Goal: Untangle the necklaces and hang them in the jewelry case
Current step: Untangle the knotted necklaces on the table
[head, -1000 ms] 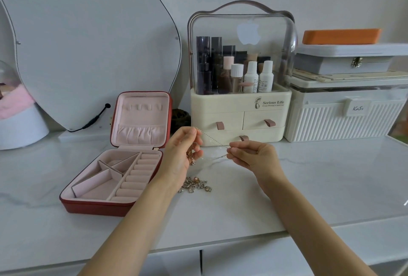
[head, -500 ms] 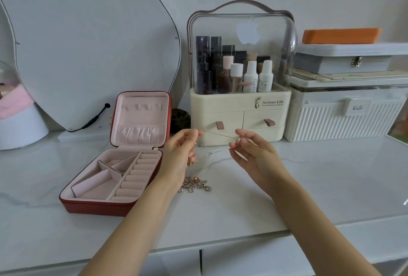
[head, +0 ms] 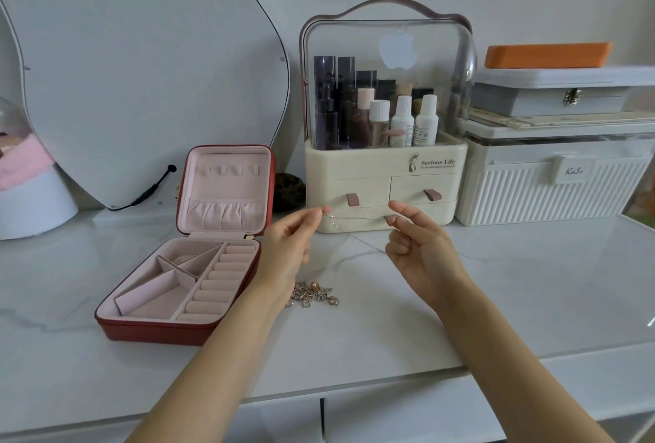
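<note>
we held one thin chain stretched left to right, pinched at its ends by our left hand and right hand; the jewelry case, lid open, lay nearer the left hand.

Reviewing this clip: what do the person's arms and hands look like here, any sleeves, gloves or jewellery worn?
Both forearms are bare up to the bottom edge of the picture, with no sleeves showing. The left hand and right hand wear no gloves. No rings, bracelets or watch are visible on the fingers or wrists. Fingernails look short; any polish is too small to tell.
</note>
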